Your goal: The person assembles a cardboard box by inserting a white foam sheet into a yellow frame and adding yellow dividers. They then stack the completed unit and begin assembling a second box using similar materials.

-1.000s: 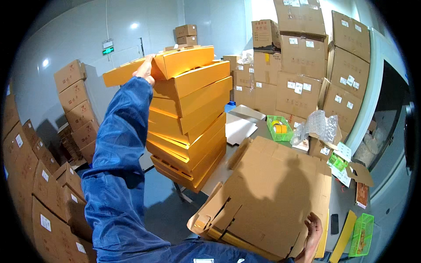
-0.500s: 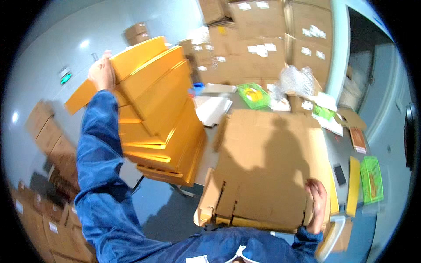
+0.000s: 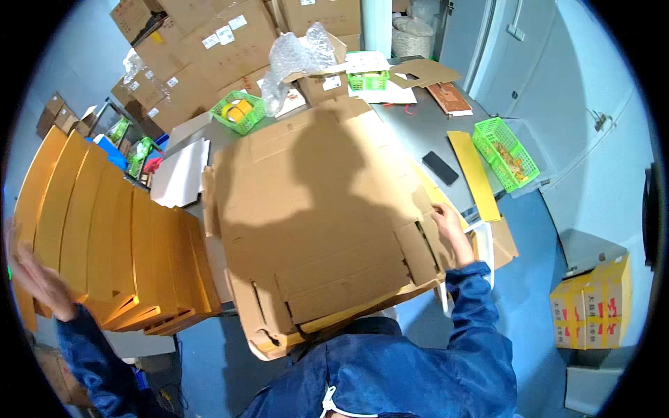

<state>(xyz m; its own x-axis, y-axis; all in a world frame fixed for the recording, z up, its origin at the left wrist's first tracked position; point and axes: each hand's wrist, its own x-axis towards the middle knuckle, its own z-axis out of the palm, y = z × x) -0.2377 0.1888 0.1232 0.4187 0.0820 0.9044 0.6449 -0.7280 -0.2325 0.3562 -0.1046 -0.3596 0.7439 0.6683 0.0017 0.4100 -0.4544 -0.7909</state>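
At the far left, my left hand (image 3: 42,275) is raised beside a tall stack of yellow-orange flat boxes (image 3: 115,244). Its fingers are stretched out and slightly blurred; whether the palm touches the outer box cannot be told. A large flattened brown cardboard sheet (image 3: 320,230) lies on the table in front of me, with slots and folded flaps along its near edge. My right hand (image 3: 449,230) rests at the sheet's right edge, fingers loosely bent and not wrapped round anything visible. Yellow board shows beneath the sheet.
On the grey table (image 3: 411,139) lie a black phone (image 3: 440,168), a yellow strip (image 3: 474,174), a green basket (image 3: 505,153), another basket with tape rolls (image 3: 238,111) and bubble wrap (image 3: 300,56). Stacked cartons (image 3: 209,42) stand behind; a yellow-taped carton (image 3: 592,306) sits lower right.
The view has swung right. My left hand, earlier up at the top of the yellow box stack, is now lower along its outer side. My right hand has moved farther along the cardboard's right edge.
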